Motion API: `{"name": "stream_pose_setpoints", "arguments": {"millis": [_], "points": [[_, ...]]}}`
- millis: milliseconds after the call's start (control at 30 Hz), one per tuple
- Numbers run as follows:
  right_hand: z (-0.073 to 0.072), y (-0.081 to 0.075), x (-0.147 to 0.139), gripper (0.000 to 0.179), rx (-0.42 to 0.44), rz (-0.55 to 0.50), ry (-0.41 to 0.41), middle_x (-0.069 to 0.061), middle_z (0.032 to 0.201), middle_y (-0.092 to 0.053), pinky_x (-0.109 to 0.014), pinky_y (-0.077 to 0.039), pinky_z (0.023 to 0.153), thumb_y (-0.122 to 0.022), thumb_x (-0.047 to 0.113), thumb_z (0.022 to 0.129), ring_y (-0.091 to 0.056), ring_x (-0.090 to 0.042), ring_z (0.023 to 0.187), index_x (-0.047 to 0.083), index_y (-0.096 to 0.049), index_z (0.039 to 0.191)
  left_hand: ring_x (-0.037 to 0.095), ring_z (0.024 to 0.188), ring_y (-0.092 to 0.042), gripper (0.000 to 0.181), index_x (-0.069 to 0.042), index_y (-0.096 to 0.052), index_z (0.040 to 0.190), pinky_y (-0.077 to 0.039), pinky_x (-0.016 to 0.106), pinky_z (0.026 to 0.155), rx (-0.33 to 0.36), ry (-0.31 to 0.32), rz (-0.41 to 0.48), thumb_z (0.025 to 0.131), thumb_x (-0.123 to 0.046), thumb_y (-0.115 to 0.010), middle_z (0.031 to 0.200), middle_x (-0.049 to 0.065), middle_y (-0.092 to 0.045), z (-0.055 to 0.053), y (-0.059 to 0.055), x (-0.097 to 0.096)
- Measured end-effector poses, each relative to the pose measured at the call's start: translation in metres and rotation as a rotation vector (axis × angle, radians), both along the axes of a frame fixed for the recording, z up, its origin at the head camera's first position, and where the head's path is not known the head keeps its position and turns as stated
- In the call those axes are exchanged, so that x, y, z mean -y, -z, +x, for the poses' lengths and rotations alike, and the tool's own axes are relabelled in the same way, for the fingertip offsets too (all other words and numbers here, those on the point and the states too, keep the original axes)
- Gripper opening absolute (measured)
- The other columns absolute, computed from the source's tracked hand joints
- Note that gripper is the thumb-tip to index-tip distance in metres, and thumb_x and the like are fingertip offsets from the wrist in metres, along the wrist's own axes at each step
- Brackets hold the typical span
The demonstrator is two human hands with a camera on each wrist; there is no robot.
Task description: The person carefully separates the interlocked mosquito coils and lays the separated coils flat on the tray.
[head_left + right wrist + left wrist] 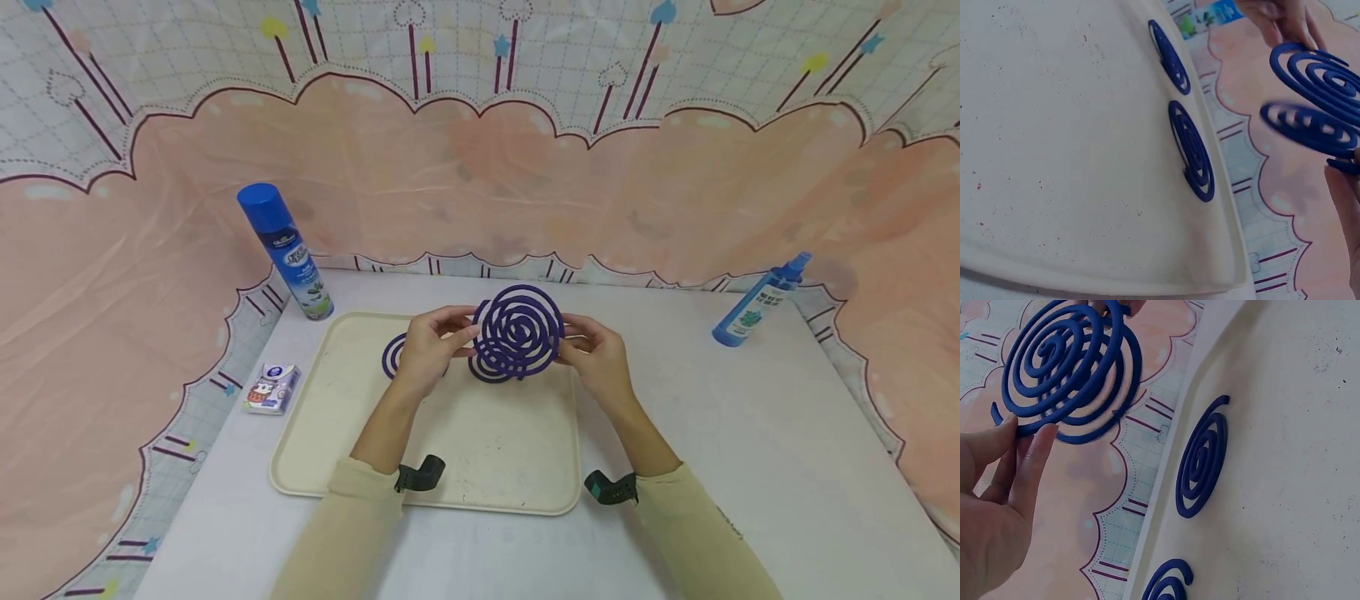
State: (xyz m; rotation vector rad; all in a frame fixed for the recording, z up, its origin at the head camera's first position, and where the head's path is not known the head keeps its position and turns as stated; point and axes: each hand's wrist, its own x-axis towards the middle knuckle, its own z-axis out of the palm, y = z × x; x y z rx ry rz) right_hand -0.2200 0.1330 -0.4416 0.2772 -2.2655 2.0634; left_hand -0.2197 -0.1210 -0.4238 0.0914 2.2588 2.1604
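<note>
Two dark blue spiral mosquito coils overlap face to face, raised above the far edge of a cream tray (487, 450). My left hand (427, 350) pinches one coil (1047, 353) by its rim between thumb and fingers. From the other side, my right hand (603, 358) pinches the second coil (1310, 134) at its edge. A narrow gap shows between the two coils in the right wrist view. Two more coils lie flat on the tray along its far side, one coil (390, 357) partly behind my left hand and another coil (487, 377) below the held pair.
A blue aerosol can (292, 250) stands behind the tray's left corner. Left of the tray lies a small tissue pack (272, 389). A blue spray bottle (757, 304) stands at the far right of the white table (750, 433). Patterned cloth (480, 183) hangs behind.
</note>
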Motion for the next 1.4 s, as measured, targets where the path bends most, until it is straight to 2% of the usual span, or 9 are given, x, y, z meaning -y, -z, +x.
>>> {"name": "stream_pose_setpoints", "arguments": {"millis": [67,167,367,500,733,1000,1133,1233,1400], "points": [[0.001,-0.001,0.000,0.040,-0.017,0.012,0.003,-0.035,0.113,-0.065,-0.024,-0.065,0.073,-0.067,-0.007,0.092,-0.072,0.003,0.082,-0.011,-0.059,0.132,0.015,0.094,-0.064,0.031,-0.001,-0.069,0.126,-0.065,0.027,0.074,0.002,0.004,0.001,0.095,-0.001,-0.068,0.097,0.004,-0.063,0.000,0.000,0.000],[0.001,-0.002,0.000,0.040,-0.016,0.001,0.002,-0.030,0.111,-0.066,-0.025,-0.065,0.073,-0.066,-0.008,0.093,-0.072,0.003,0.082,-0.011,-0.059,0.132,0.015,0.094,-0.063,0.031,0.000,-0.069,0.125,-0.065,0.027,0.074,0.011,0.008,0.012,0.095,0.000,-0.068,0.095,0.002,-0.062,-0.001,-0.001,0.000],[0.000,-0.001,-0.003,0.041,-0.014,-0.031,0.003,0.000,0.098,-0.070,-0.026,-0.065,0.072,-0.064,-0.010,0.092,-0.073,0.001,0.080,-0.011,-0.058,0.132,0.010,0.091,-0.062,0.031,0.001,-0.068,0.127,-0.065,0.027,0.073,0.014,0.012,0.023,0.095,0.001,-0.067,0.095,0.001,-0.061,-0.001,-0.004,0.001],[-0.001,-0.001,-0.007,0.041,-0.015,-0.052,0.001,0.012,0.095,-0.070,-0.025,-0.065,0.072,-0.065,-0.007,0.094,-0.073,0.001,0.080,-0.011,-0.057,0.133,0.011,0.090,-0.061,0.032,0.000,-0.067,0.128,-0.066,0.028,0.073,0.013,0.002,0.011,0.096,-0.001,-0.067,0.096,0.002,-0.060,0.000,-0.007,0.005],[-0.001,-0.005,-0.016,0.042,-0.015,-0.059,0.021,0.008,0.102,-0.072,-0.025,-0.065,0.073,-0.067,0.000,0.095,-0.073,0.000,0.081,-0.009,-0.056,0.135,0.013,0.091,-0.063,0.035,-0.003,-0.065,0.131,-0.066,0.029,0.073,-0.001,-0.025,-0.024,0.096,-0.004,-0.068,0.101,0.007,-0.060,0.003,-0.015,0.016],[0.002,-0.011,-0.029,0.052,-0.007,-0.138,-0.001,0.009,0.097,-0.076,-0.024,-0.064,0.071,-0.067,-0.004,0.094,-0.076,-0.004,0.083,0.000,-0.051,0.143,0.012,0.090,-0.065,0.040,-0.010,-0.060,0.137,-0.065,0.031,0.078,0.002,-0.081,-0.038,0.098,-0.005,-0.066,0.103,0.005,-0.059,0.010,-0.024,0.040],[0.007,-0.010,-0.037,0.041,-0.015,-0.061,-0.023,0.010,0.103,-0.073,-0.023,-0.064,0.074,-0.067,0.002,0.096,-0.074,-0.002,0.087,-0.008,-0.057,0.135,0.012,0.090,-0.064,0.043,-0.012,-0.055,0.139,-0.065,0.034,0.080,-0.005,-0.118,-0.048,0.098,-0.004,-0.065,0.103,0.004,-0.058,0.015,-0.026,0.055],[0.011,-0.008,-0.043,0.036,0.000,0.001,-0.033,0.011,0.107,-0.071,-0.022,-0.064,0.076,-0.065,0.005,0.098,-0.072,-0.001,0.089,-0.011,-0.060,0.130,0.014,0.094,-0.065,0.043,-0.012,-0.053,0.140,-0.065,0.030,0.078,-0.001,-0.151,-0.069,0.099,-0.006,-0.065,0.105,0.003,-0.058,0.020,-0.026,0.067],[0.018,-0.005,-0.050,0.036,0.049,0.031,-0.047,0.015,0.107,-0.071,-0.022,-0.064,0.077,-0.064,0.004,0.099,-0.073,0.000,0.090,-0.013,-0.059,0.130,0.013,0.100,-0.066,0.034,-0.004,-0.058,0.133,-0.063,0.022,0.079,0.026,-0.190,-0.119,0.101,-0.012,-0.064,0.108,-0.001,-0.060,0.034,-0.023,0.089]]}}
